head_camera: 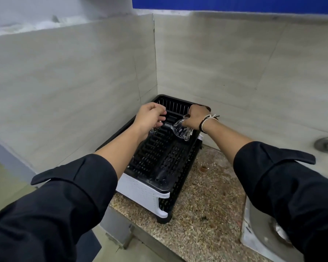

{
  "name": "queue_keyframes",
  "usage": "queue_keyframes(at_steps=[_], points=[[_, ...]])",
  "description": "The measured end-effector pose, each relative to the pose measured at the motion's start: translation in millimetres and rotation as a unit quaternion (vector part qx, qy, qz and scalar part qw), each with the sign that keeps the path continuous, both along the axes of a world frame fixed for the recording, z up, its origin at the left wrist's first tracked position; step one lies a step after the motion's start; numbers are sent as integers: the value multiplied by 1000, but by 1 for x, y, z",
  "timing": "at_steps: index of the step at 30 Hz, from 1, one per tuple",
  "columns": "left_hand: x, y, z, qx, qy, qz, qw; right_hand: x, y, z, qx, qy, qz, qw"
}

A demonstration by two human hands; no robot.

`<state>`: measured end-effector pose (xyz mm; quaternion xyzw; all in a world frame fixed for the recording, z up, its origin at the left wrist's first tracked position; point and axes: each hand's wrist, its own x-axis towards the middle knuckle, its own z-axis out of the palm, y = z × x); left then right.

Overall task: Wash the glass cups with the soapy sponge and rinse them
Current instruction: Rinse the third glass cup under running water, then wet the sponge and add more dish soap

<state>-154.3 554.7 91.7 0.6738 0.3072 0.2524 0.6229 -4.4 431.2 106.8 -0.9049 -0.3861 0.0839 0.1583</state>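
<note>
Holding a glass cup (181,130) tilted, mouth toward lower left, the right hand (197,116) pinches its rim above the black dish rack (165,157) at frame centre. Left hand (150,118) is curled on another glass (152,131), mostly hidden. Lower both gently, mouths down, apart, so they don't clink.

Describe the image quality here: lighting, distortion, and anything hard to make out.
Head view: soft, even light, no harsh shadows; wide-angle bending at the edges; the glass cup in the right hand shows highlights; the glass under the left hand is barely visible against the dark rack.
</note>
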Motion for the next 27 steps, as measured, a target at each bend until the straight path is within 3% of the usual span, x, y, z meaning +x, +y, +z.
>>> queue_keyframes(at_steps=[17, 23, 27], points=[[27, 33, -30, -45, -6, -69, 997, 6, 26, -42, -134, -116, 36, 984], [48, 30, -17, -31, -15, -143, 989, -4, -14, 6, 65, -73, -80, 992], [72, -8, -2, -45, -37, -217, 974, -17, -77, 24, 257, 37, -202, 944]])
